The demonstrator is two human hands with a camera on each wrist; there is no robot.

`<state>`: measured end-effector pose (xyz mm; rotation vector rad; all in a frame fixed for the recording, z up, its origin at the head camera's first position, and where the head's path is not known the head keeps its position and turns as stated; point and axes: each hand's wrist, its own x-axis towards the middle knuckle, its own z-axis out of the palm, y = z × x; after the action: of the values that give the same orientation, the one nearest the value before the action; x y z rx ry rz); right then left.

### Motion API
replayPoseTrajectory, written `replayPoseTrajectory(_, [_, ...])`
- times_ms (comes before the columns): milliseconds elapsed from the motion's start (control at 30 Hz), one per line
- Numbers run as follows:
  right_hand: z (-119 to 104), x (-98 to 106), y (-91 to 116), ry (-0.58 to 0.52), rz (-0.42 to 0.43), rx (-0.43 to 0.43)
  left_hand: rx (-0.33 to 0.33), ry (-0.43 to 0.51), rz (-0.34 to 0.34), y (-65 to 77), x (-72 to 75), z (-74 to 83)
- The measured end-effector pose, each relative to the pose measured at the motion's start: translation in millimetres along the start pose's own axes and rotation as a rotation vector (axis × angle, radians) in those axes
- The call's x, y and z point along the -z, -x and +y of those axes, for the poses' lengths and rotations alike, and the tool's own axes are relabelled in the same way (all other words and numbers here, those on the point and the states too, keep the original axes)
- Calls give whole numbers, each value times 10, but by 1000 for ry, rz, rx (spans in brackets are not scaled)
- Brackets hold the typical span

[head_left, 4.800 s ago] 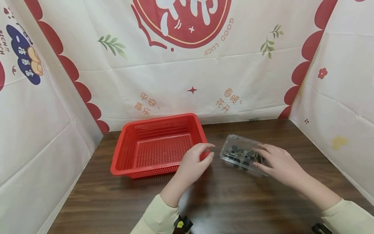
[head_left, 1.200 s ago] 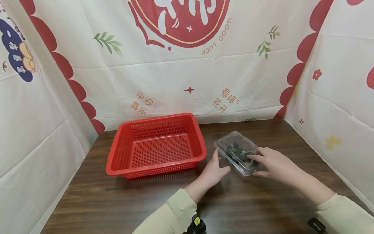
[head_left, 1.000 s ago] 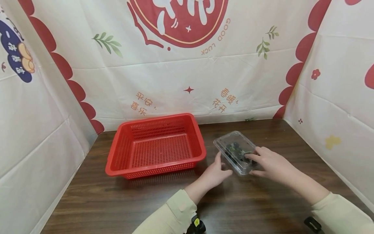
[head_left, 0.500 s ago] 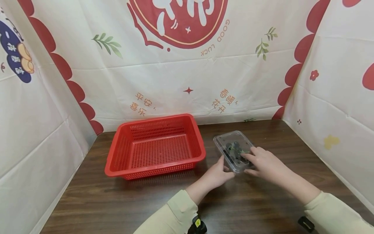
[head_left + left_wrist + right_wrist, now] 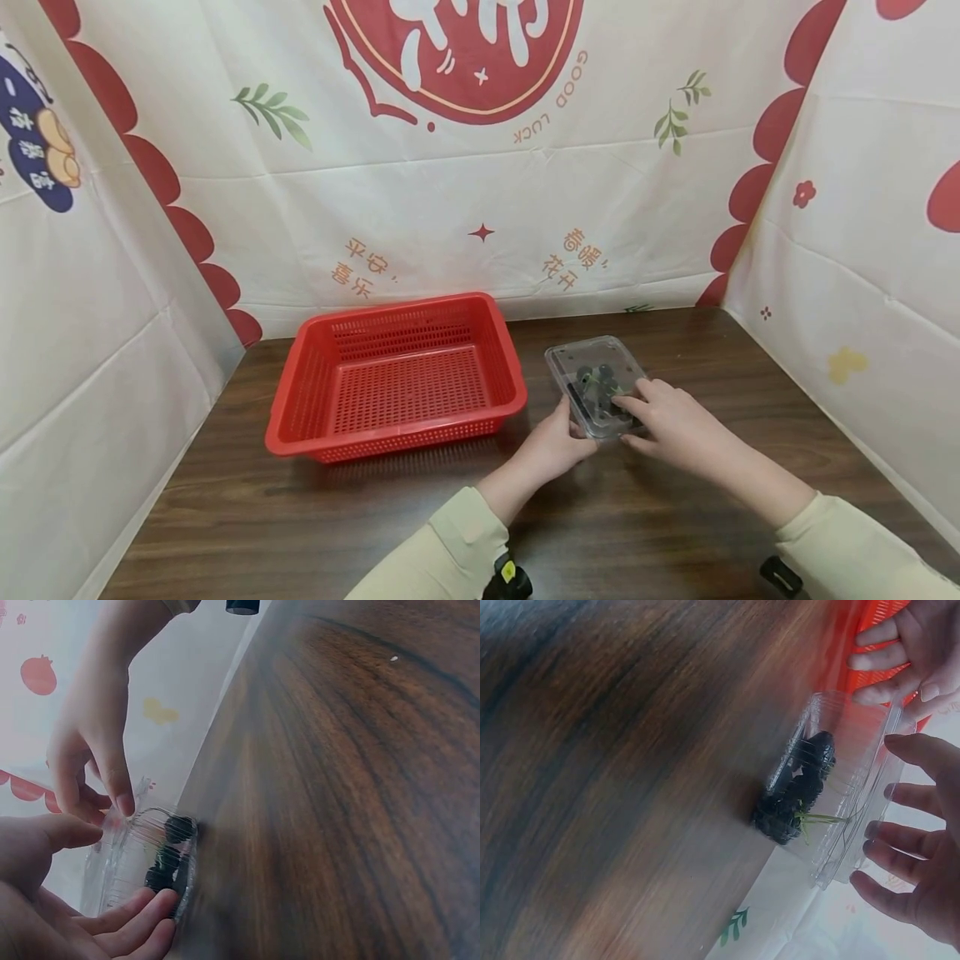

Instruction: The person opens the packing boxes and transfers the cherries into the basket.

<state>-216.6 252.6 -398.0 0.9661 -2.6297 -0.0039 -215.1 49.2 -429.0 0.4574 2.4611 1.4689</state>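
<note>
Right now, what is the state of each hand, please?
Left hand: open, touching the clear plastic box.
Right hand: touching the lid; whether it grips cannot be told.

Red emblem cut off, dark contents blurred, possibly fruit

The pale-sleeved left forearm slants up and to the right in the head view; the pale-sleeved right forearm reaches in from the lower right. The left grip leans toward the right grip, near it but apart. The left thumb stands opposite the left fingers, though the dim view makes their exact bend hard to judge. The right fingers are spread and curved, the right thumb set apart from them.
</note>
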Motion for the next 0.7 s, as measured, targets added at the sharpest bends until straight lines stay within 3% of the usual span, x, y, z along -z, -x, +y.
replayPoseTrajectory(267, [-54, 23, 1, -34, 6, 13, 42, 73, 13, -3, 9, 20])
replayPoseTrajectory(467, [-90, 28, 7, -35, 4, 26, 14, 153, 35, -6, 11, 4])
replayPoseTrajectory(700, [-56, 33, 38, -63, 27, 90, 18, 97, 70, -26, 28, -22])
